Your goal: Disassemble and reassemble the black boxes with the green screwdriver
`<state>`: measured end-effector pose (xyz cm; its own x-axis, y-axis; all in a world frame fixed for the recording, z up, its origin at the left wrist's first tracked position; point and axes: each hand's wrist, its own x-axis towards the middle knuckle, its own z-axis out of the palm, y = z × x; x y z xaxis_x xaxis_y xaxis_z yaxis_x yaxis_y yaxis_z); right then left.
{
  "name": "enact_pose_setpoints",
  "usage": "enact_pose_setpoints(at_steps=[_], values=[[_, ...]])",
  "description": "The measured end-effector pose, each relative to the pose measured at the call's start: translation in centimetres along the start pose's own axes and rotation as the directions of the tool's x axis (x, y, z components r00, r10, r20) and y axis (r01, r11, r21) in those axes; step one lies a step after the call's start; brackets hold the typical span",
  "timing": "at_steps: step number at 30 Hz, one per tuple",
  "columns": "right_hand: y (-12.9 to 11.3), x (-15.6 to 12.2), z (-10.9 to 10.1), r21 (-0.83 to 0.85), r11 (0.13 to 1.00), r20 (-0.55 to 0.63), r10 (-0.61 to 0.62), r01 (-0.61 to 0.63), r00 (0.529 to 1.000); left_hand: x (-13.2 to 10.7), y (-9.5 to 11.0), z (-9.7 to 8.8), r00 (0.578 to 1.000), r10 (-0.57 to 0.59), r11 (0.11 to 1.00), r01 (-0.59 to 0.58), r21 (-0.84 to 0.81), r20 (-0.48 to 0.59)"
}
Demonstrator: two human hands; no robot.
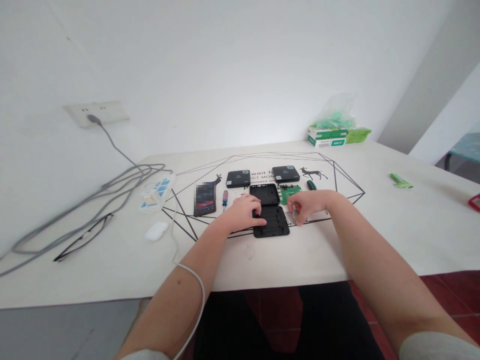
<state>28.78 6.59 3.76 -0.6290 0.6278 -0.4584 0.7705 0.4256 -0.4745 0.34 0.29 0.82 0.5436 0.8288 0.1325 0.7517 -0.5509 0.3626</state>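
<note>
My left hand (243, 214) is closed at the left side of a black plastic cover (275, 225), thumb lying over its ribbed inner face. Directly behind that cover is a black open case half (264, 194), its hollow side up. My right hand (305, 204) pinches down at a small pale, clear-looking piece (290, 218) on the table; what lies between the fingertips is hidden. A green circuit board (288, 193) rests just behind the right fingers, beside the case half. Near it is a dark green screwdriver handle (311, 185).
Two closed black boxes (238, 178) stand farther back. Left of my hand lie a screwdriver (225, 198) and a phone (204, 198). A white cable passes over my left forearm. Glasses (84, 237), a power strip (157, 194) and green boxes (328, 134) are farther out.
</note>
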Motion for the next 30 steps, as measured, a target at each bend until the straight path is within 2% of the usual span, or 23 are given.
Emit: enact_pose_setpoints(at_steps=[5, 20, 30], values=[[-0.3, 0.4, 0.3, -0.045, 0.998, -0.069, 0.041, -0.044, 0.997, 0.1, -0.1, -0.1, 1.0, 0.013, 1.0, -0.012, -0.021, 0.018], [-1.5, -0.3, 0.3, -0.182, 0.98, -0.067, 0.074, -0.085, 0.995, 0.1, -0.3, 0.0, 1.0, 0.0, 0.996, 0.002, -0.094, 0.023], [-1.7, -0.1, 0.3, -0.185, 0.98, -0.086, 0.062, -0.077, 0.994, 0.1, -0.3, -0.1, 1.0, 0.012, 0.993, -0.011, -0.12, 0.01]])
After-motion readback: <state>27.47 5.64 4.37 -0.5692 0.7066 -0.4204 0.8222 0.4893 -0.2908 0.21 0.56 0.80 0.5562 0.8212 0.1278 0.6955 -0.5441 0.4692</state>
